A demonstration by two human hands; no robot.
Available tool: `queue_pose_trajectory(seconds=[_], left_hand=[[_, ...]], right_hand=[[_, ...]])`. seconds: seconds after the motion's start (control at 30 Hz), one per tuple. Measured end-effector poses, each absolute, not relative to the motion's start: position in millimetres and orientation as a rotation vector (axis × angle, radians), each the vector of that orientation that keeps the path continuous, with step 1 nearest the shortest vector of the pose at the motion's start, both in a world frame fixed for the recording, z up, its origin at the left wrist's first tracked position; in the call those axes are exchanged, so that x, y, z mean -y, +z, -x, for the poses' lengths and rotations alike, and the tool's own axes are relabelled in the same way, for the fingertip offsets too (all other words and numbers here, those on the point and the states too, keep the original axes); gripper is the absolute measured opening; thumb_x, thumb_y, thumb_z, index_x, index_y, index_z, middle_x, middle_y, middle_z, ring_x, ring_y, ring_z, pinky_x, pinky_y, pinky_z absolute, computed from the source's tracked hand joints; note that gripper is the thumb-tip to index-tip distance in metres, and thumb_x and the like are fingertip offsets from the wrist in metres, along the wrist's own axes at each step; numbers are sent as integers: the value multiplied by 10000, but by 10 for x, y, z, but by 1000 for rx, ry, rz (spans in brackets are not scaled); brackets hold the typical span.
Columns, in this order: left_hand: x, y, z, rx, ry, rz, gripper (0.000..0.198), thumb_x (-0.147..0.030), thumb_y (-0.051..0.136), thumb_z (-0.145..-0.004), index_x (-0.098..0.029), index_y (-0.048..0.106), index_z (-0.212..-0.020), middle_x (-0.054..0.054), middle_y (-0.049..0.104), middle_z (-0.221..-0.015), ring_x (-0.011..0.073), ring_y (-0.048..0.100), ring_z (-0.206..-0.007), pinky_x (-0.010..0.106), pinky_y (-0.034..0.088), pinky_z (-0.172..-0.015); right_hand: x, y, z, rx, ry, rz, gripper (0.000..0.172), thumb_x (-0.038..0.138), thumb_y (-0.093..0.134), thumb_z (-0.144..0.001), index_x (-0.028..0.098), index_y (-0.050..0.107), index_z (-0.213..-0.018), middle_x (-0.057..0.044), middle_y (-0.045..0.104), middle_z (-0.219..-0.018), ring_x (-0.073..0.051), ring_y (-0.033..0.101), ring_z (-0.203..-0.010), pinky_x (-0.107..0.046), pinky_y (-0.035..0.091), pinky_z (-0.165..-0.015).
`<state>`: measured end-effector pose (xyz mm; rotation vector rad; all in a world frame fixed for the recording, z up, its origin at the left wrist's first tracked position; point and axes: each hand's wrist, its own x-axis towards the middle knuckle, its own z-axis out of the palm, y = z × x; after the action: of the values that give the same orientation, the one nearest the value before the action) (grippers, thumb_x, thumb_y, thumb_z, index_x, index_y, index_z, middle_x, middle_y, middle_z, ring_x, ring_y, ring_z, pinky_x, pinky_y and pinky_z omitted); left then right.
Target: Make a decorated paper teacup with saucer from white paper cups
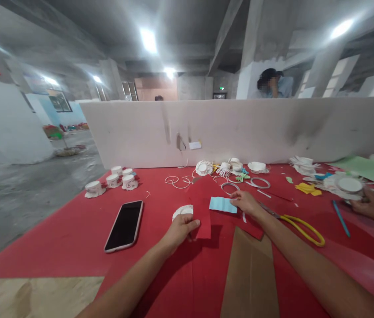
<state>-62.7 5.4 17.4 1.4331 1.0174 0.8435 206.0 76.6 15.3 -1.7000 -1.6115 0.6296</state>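
My left hand [181, 228] pinches a strip of red paper [202, 221] between thumb and fingers. Behind that hand shows part of a white ruffled paper piece [183, 211]; whether the hand also grips it I cannot tell. A light blue piece of paper [222, 204] with creases is held at its right end by my right hand [245, 203], just right of the red strip. Under my right wrist lie scissors with yellow handles [303, 227], their blades partly hidden. More red paper [253, 229] rests below the blue piece.
A phone [124, 226] lies to the left, near several white paper cups [112, 180]. Tape rings [260, 183], a blue pen [341, 218], yellow paper [308, 189] and brown cardboard [249, 274] are on the red table. Another person's hand [369, 203] is at the right. A white board [240, 128] stands behind.
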Motion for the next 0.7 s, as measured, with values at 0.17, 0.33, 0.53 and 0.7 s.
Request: queue_pose_trajectory(seconds=[0.17, 0.33, 0.53, 0.7], left_hand=[[-39, 60, 606, -1074, 805, -1501, 388, -516, 570, -712, -185, 407, -591, -63, 435, -432, 81, 447, -353, 192, 295, -371], [-46, 13, 606, -1058, 846, -1624, 350, -482, 554, -743, -189, 392, -639, -84, 404, -472, 76, 457, -332, 189, 287, -359], [-25, 6, 562, -1061, 863, -1659, 326, -430, 574, -750, -154, 520, -915, -72, 501, -483, 76, 438, -302, 187, 294, -347], [60, 47, 511, -1074, 723, -1572, 307, -393, 567, -760, -149, 515, -939, -56, 512, -442, 99, 472, -303, 172, 285, -321]], right_hand=[[-710, 168, -2051, 1746, 474, 1887, 193, 216, 543, -773, 163, 628, -938, -52, 678, -809, -142, 604, -630, -238, 433, -560], [-488, 261, -2032, 1873, -12, 1888, 279, 213, 499, -806, 153, 592, -1062, -113, 618, -1049, -199, 589, -902, -293, 429, -763], [291, 322, -1571, 2168, 104, 1325, 233, 248, 527, -826, 176, 578, -1041, -85, 604, -1046, -189, 546, -965, -325, 426, -852], [711, 265, -1272, 2445, -105, 1136, 281, 277, 589, -803, 179, 581, -1066, -104, 590, -1048, -233, 512, -996, -394, 409, -851]])
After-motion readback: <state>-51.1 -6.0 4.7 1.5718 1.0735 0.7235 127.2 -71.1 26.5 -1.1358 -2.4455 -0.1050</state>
